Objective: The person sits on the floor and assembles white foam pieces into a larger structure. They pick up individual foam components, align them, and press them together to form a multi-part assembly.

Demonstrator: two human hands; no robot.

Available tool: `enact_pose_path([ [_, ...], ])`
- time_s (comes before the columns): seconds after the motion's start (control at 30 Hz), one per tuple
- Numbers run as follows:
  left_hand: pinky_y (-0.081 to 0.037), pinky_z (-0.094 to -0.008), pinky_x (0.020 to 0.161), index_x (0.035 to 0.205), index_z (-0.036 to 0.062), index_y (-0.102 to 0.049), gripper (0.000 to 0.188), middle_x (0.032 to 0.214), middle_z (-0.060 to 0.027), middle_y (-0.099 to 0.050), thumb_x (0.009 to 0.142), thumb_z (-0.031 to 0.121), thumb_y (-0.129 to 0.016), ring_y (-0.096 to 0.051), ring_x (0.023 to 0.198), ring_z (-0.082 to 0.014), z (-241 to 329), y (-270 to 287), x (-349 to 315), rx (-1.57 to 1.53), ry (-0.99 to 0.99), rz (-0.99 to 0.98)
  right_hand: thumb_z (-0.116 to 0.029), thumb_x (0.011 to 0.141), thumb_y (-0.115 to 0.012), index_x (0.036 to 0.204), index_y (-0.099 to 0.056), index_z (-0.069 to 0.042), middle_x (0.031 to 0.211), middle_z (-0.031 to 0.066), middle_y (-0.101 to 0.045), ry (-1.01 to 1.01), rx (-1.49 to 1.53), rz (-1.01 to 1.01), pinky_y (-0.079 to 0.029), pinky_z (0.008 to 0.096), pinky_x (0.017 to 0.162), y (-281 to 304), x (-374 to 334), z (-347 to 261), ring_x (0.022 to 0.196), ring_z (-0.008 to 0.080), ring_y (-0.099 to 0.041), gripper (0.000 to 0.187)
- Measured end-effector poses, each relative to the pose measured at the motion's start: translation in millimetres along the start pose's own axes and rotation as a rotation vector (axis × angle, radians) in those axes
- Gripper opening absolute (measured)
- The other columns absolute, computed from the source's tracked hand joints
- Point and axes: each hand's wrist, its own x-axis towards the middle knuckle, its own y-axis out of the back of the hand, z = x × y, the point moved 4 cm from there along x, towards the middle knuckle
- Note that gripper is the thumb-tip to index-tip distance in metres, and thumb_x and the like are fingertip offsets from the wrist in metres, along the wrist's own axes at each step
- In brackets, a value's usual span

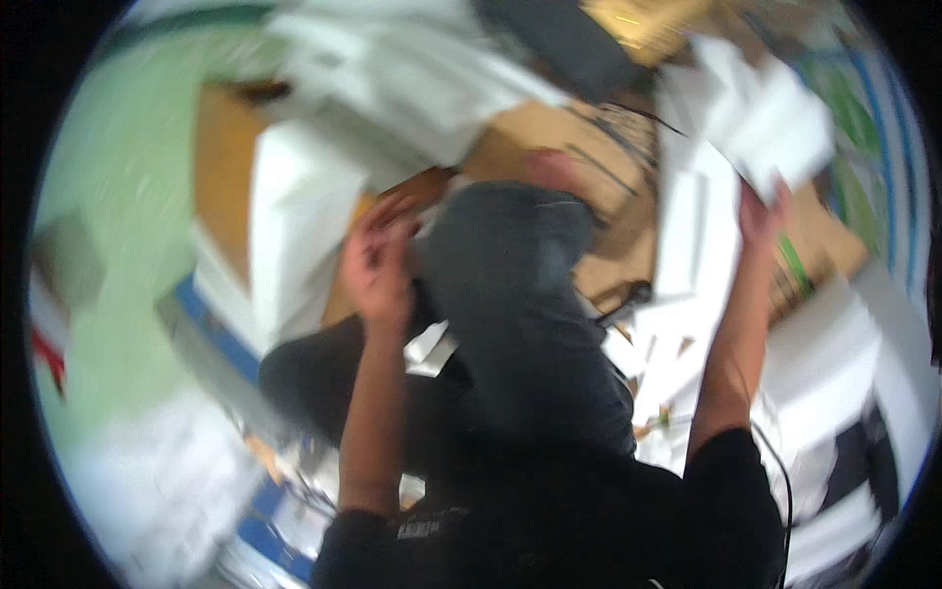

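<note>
Motion blurs the whole head view. My left hand is raised left of my bent knee, with its fingers loosely curled and apart from the thumb; I see nothing in it. Beside it stands a white-sided box with a brown panel. At the right, my right hand reaches forward and grips the near edge of a white, angular sheet-like piece. Its exact material is too blurred to tell. The fingers are partly hidden against that piece.
Brown cardboard lies ahead of my knee. A dark flat object is at the far side, near a yellowish one. White pieces pile up at the right. A black cable runs beside my right arm. Green floor shows at left.
</note>
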Motion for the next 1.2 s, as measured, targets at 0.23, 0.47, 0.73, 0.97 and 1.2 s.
enact_pose_path([
  [0.23, -0.03, -0.0463, 0.122, 0.161, -0.0011, -0.018, 0.112, 0.166, -0.026, -0.024, 0.08, 0.03, -0.089, -0.035, 0.149, -0.0391, 106.7, -61.6, -4.8, 0.068, -0.409, -0.321, -0.037, 0.085, -0.071, 0.159, -0.03, 0.001, 0.153, 0.023, -0.046, -0.168, -0.393, -0.587, -0.035, 0.05, 0.119, -190.2, -139.4, 43.5, 0.143, 0.0361, -0.044, 0.093],
  [0.47, -0.032, -0.0432, 0.122, 0.163, -0.0046, -0.009, 0.113, 0.161, -0.0257, -0.031, 0.08, 0.013, -0.084, -0.036, 0.149, -0.0351, 129.0, 111.5, -40.6, 0.042, -0.252, 0.367, -0.06, 0.076, -0.084, 0.164, -0.024, -0.003, 0.155, 0.0218, -0.044, 0.018, -0.483, -1.289, -0.04, 0.0425, 0.111, -453.8, -276.3, 81.2, 0.135, 0.0298, -0.05, 0.12],
  [0.73, -0.056, -0.0481, 0.088, 0.144, 0.0081, -0.051, 0.064, 0.13, -0.014, -0.061, 0.09, 0.034, -0.074, -0.058, 0.122, -0.0302, 6.9, 476.4, -191.2, -0.274, 0.144, 1.047, -0.051, 0.092, -0.073, 0.158, -0.036, 0.001, 0.149, 0.0191, -0.05, -0.052, -0.669, -1.259, -0.046, 0.04, 0.105, -435.9, -253.6, 122.4, 0.128, 0.025, -0.055, 0.091],
  [0.97, -0.042, -0.0522, 0.108, 0.155, 0.0074, -0.044, 0.076, 0.155, -0.0207, -0.047, 0.089, 0.028, -0.075, -0.048, 0.137, -0.036, -42.2, 583.8, -269.1, 0.043, 0.405, 1.457, -0.046, 0.096, -0.071, 0.156, -0.039, 0.001, 0.146, 0.0174, -0.052, 0.033, -0.625, -1.098, -0.045, 0.039, 0.106, -426.9, -226.9, 92.2, 0.126, 0.0248, -0.056, 0.083],
  [1.2, -0.04, -0.0445, 0.117, 0.154, -0.0034, -0.041, 0.06, 0.157, -0.0196, -0.045, 0.102, 0.02, -0.06, -0.049, 0.141, -0.0325, 16.6, 352.6, -208.1, 0.358, 0.002, 0.728, -0.039, 0.099, -0.062, 0.143, -0.052, -0.002, 0.132, 0.0169, -0.064, 0.248, 0.092, -0.686, -0.043, 0.0495, 0.109, -362.4, -53.3, -44.0, 0.122, 0.0347, -0.062, 0.059],
])
